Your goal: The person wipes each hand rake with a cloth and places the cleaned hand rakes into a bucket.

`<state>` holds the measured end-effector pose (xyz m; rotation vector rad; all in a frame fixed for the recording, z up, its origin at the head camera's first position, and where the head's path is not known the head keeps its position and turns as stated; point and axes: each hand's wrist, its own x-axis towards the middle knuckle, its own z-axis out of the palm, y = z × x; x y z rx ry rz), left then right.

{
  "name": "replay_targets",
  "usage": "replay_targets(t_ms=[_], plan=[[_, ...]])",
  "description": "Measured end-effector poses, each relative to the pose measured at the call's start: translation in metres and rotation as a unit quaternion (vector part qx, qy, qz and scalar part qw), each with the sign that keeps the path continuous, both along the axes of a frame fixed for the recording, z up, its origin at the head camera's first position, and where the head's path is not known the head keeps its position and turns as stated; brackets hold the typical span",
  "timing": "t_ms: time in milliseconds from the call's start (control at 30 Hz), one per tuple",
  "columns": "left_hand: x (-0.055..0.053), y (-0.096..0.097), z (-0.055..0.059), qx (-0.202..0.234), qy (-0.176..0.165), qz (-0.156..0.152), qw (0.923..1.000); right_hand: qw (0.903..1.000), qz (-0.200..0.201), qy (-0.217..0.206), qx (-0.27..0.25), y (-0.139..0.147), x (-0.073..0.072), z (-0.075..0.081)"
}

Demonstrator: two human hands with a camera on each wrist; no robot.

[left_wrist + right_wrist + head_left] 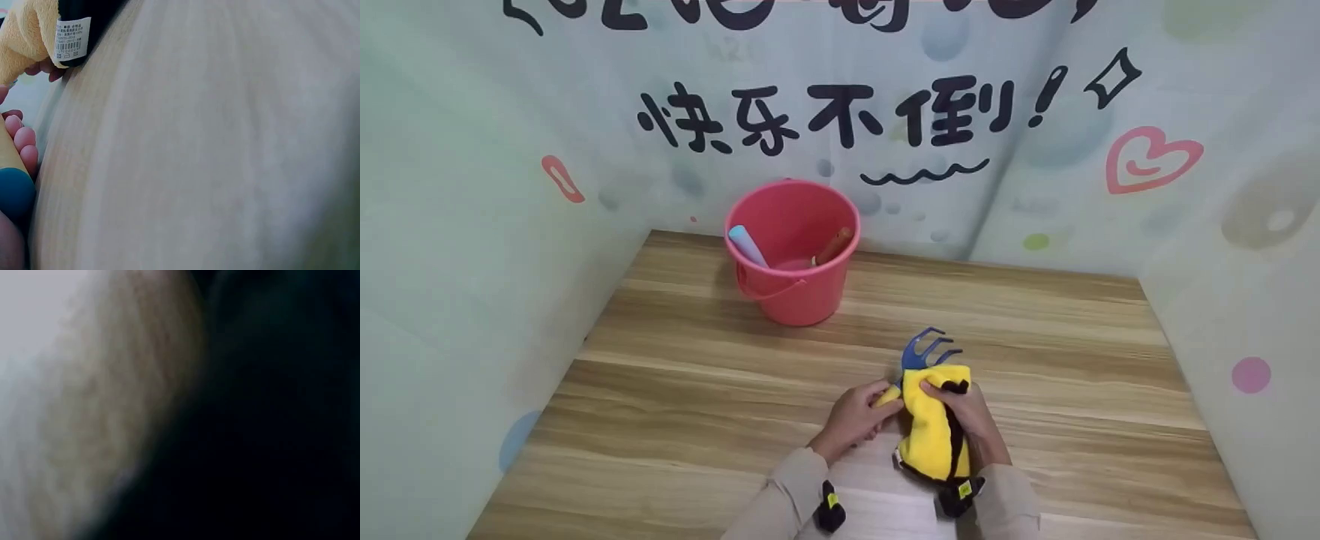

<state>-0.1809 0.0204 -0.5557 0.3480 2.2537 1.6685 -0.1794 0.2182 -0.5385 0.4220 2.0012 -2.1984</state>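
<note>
My left hand (855, 416) grips the yellow handle (888, 396) of a small hand rake with blue tines (922, 351). In the left wrist view its fingers wrap round that handle, which ends in a teal cap (16, 192). Bunched in my right hand (971, 412) is a yellow cloth (928, 442) with black trim, thumb on top, overlapping the rake's neck in the head view. A white printed label (72, 39) shows on the cloth's black edge. The right wrist view is blurred, mostly dark, with a tan patch at left.
A pink bucket (802, 300) stands at the back of the wooden table (675, 390). Inside it lean a light blue rod-like piece (748, 246) and a brown handle-like piece (834, 246). Printed fabric walls (840, 199) rise at the back and both sides.
</note>
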Motion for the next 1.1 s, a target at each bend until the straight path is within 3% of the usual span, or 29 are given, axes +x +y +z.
replay_targets(t_ms=[100,267,567,833,1100], plan=[[0.000,-0.001,0.000,-0.002,0.007,-0.002,1.0000,0.9996,-0.020,-0.005,0.018,-0.005,-0.001,0.001],[0.000,-0.002,0.000,-0.005,0.013,0.003,0.9999,0.9958,-0.087,-0.026,-0.006,-0.012,-0.003,0.003],[0.000,-0.001,0.000,-0.017,0.016,-0.002,0.9997,0.9785,-0.194,-0.056,-0.040,-0.010,-0.005,0.006],[-0.001,-0.001,0.000,-0.030,0.034,-0.002,0.9990,0.9694,-0.236,-0.045,-0.051,-0.016,-0.002,0.006],[0.000,-0.001,0.001,-0.025,0.023,0.001,0.9994,0.9582,-0.272,-0.022,-0.087,-0.020,0.002,0.003]])
